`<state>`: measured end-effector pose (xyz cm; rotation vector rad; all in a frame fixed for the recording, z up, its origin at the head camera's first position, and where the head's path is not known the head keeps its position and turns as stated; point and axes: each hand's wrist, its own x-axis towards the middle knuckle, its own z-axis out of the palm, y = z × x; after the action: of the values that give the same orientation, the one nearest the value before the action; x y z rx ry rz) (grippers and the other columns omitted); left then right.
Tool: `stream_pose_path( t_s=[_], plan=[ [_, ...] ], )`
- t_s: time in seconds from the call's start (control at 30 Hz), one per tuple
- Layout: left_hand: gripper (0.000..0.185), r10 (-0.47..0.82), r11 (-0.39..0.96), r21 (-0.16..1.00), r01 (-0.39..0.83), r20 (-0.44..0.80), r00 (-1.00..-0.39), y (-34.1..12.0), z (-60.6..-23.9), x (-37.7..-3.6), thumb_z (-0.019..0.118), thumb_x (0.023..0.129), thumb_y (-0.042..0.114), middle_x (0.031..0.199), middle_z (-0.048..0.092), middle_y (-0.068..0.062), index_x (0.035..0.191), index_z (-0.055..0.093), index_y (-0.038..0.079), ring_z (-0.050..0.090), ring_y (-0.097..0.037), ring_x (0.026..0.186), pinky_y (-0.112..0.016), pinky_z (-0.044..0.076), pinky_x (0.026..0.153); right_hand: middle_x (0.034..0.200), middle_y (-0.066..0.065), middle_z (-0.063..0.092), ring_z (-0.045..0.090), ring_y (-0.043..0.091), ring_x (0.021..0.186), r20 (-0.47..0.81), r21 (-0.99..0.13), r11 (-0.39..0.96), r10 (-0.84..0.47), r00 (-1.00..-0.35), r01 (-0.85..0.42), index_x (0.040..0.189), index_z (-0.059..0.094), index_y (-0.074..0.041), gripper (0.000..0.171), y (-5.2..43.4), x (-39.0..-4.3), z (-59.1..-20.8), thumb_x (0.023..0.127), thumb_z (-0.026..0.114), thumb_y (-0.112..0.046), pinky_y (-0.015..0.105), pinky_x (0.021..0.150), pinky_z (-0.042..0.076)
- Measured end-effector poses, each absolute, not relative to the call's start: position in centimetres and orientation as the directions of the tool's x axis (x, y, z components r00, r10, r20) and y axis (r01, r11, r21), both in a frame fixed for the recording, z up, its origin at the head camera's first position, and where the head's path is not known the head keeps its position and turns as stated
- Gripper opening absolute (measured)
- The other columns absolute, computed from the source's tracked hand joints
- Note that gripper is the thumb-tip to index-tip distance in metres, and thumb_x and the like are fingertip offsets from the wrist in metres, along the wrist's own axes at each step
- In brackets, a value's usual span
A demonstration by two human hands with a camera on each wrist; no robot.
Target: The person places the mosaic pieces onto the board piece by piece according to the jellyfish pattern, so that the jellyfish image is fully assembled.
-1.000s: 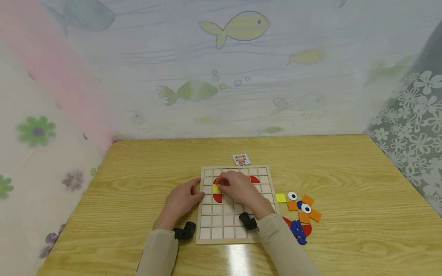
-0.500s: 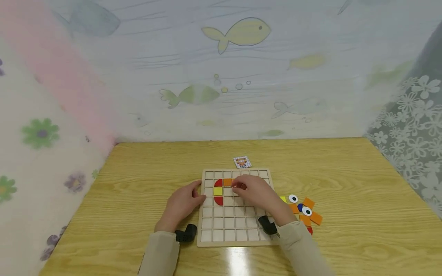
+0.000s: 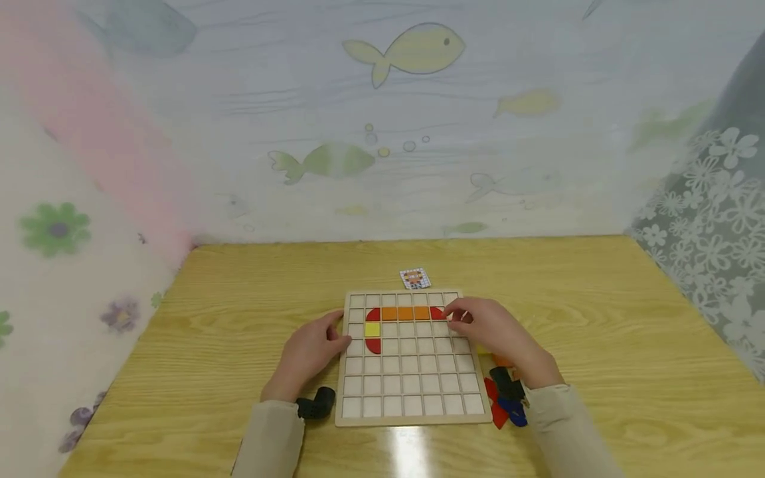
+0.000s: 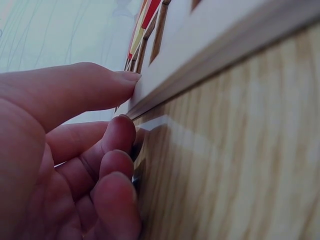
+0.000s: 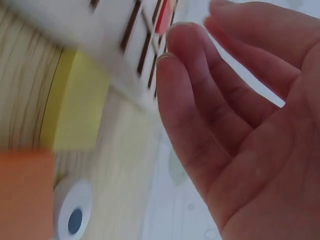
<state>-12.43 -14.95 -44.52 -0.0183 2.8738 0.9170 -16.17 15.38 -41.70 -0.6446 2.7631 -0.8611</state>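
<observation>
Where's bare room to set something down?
Bare table: between left hand and side wall; between card and fish-painted wall; right of the right arm. The board also has three bare bottom rows. Crowded: along the board's right edge, where loose pieces lie, partly hidden by that arm.

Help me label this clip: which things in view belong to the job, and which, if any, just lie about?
In the job: grid board; red pieces, orange squares and yellow square on it; probably picture card and loose pieces beside it.

Just lying about: nothing plainly; fish-painted wall is background, black wrist cameras are worn.
</observation>
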Motion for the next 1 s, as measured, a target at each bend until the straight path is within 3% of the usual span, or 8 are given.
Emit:
stream_pose_path(
  t_s=[0.47,0.83,1.0],
  plan=[
    [0.055,0.035,0.817,0.575,-0.042,-0.123,-0.992,-15.0,-45.0,-12.8,0.062,0.081,0.035,0.072,0.051,0.006,0.130,0.047,0.016,0.044,-0.011,0.061,-0.027,0.034,0.054,0.086,-0.001,0.055,0.050,0.017,0.076,-0.154,-0.615,0.747,-0.430,-0.889,-0.255,0.102,0.063,-0.015,0.018,20.8,-17.0,-41.8,0.086,0.059,-0.023,0.031,0.064,0.043],
    [0.055,0.046,0.826,0.563,-0.028,-0.116,-0.992,-15.3,-45.1,-12.7,0.062,0.081,0.035,0.072,0.051,0.007,0.131,0.047,0.016,0.044,-0.011,0.062,-0.027,0.033,0.055,0.096,0.003,0.058,0.053,0.016,0.078,-0.246,-0.667,0.715,-0.474,-0.845,-0.208,0.107,0.060,-0.006,0.030,23.9,-17.0,-41.9,0.082,0.064,-0.023,0.033,0.069,0.043],
    [0.055,0.040,0.829,0.558,-0.034,-0.119,-0.992,-15.2,-45.1,-12.6,0.062,0.081,0.035,0.073,0.050,0.006,0.130,0.047,0.016,0.044,-0.011,0.062,-0.027,0.033,0.055,0.095,0.003,0.056,0.051,0.017,0.077,-0.274,-0.658,0.723,-0.491,-0.827,-0.212,0.106,0.061,-0.009,0.030,24.2,-17.0,-42.5,0.080,0.066,-0.022,0.033,0.069,0.043]
  ],
)
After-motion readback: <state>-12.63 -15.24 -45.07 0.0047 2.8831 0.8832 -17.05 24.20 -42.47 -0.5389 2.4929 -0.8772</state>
